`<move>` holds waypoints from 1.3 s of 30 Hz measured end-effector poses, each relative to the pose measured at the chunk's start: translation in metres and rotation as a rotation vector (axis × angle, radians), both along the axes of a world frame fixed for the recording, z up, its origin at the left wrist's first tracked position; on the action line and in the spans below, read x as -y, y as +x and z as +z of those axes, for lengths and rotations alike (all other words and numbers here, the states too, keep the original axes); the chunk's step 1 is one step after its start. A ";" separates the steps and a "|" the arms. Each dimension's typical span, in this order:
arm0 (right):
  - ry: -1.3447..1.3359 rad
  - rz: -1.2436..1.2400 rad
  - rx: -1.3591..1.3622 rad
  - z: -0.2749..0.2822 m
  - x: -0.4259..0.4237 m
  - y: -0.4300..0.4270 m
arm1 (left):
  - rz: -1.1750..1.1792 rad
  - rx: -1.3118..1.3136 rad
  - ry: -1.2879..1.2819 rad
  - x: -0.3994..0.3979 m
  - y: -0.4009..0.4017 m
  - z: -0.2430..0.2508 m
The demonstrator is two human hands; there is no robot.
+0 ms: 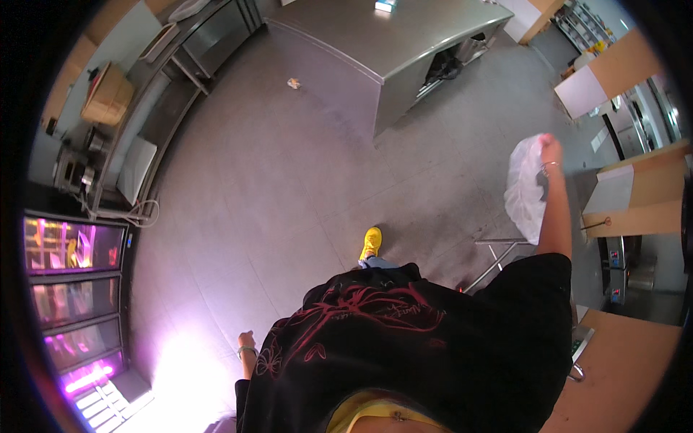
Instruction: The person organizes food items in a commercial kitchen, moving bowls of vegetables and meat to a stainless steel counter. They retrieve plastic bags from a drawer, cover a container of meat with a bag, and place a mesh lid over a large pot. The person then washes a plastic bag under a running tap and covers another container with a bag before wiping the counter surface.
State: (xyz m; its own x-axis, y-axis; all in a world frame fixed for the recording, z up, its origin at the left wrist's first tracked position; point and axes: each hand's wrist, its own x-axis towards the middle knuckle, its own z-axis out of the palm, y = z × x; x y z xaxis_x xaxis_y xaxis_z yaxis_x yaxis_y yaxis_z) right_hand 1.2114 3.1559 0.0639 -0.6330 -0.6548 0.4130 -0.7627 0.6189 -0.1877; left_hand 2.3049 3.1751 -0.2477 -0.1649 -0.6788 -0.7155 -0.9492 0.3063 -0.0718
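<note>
My right hand point(550, 147) grips the top of a translucent white plastic bag point(522, 187), with the arm stretched forward on the right. The bag hangs down, crumpled, over the end of a metal frame point(498, 260) near the floor; whether it touches the frame cannot be told. What the bag contains, if anything, is hidden. Low at my left side, my left hand point(246, 340) is curled closed, and nothing shows in it. One yellow shoe point(371, 242) is visible on the grey tiled floor point(281, 178) ahead of me.
A stainless steel table point(346, 27) stands ahead, with crumpled litter point(293, 83) on the floor nearby. Along the left run a steel bench point(157, 65) holding a wooden bucket point(108, 94) and a lit glass-door cooler point(76, 270). At right are a brown counter point(622, 368) and partitions point(633, 200).
</note>
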 end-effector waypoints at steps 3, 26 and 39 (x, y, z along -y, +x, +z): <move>-0.226 0.028 -0.261 0.045 -0.003 0.030 | -0.019 0.010 -0.048 0.061 -0.037 0.015; -0.705 0.076 0.346 0.146 0.098 0.127 | -0.740 -1.380 -0.072 0.380 -0.723 0.371; -1.478 0.432 1.346 0.105 0.118 0.208 | -0.402 -1.356 1.157 0.362 -0.828 0.441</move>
